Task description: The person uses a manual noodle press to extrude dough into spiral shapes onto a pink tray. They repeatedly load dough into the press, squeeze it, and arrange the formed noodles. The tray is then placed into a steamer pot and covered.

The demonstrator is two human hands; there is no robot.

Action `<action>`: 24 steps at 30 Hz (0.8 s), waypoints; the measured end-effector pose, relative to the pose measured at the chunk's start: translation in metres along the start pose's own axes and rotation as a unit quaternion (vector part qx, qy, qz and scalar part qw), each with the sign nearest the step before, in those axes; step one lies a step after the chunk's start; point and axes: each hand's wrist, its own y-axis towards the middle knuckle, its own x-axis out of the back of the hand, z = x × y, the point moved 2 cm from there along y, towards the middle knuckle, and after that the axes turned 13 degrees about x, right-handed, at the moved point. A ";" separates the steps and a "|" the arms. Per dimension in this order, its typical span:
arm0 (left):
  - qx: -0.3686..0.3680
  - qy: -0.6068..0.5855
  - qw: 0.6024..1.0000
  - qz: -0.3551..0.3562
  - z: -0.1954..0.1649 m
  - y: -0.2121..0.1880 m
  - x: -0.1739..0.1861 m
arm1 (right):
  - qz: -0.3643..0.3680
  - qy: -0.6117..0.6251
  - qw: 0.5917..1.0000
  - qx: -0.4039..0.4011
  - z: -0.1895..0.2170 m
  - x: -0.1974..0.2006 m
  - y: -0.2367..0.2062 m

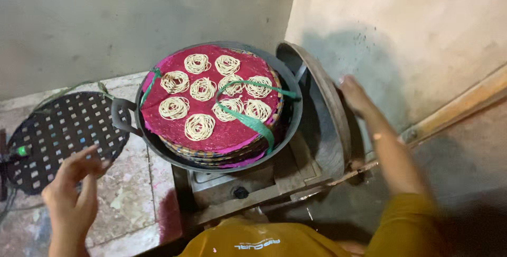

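— Fingers spread on the left hand (71, 193), gripping nothing, just below the black perforated tray (63, 138) on the stone worktop (134, 204).

— To its right?

— Grey steamer pot (288, 125) on a stove (237, 186), holding stacked pink trays (227, 133) of noodle nests (199, 126).

— Right hand (355, 94)?

— Open, blurred, beside the propped metal lid (322, 114), right of the pot; contact unclear.

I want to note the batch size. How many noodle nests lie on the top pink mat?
9 on the pink mat in the pan: two at the back, three in the second row, three in the third, one in front. A green strap crosses some; mats below may hide more.
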 end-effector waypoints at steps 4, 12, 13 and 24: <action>0.053 0.086 0.993 -0.052 0.041 -0.036 0.021 | -0.081 0.426 0.847 -0.306 -0.026 -0.042 0.002; 0.131 0.103 0.979 -0.120 0.069 -0.086 0.072 | -0.101 0.236 0.937 -0.237 -0.054 -0.049 0.002; 0.138 0.112 0.976 -0.122 0.068 -0.090 0.076 | -0.105 0.232 0.940 -0.227 -0.059 -0.050 0.002; 0.127 0.132 0.979 -0.087 0.051 -0.034 0.061 | -0.058 0.067 0.996 0.006 0.000 0.063 0.044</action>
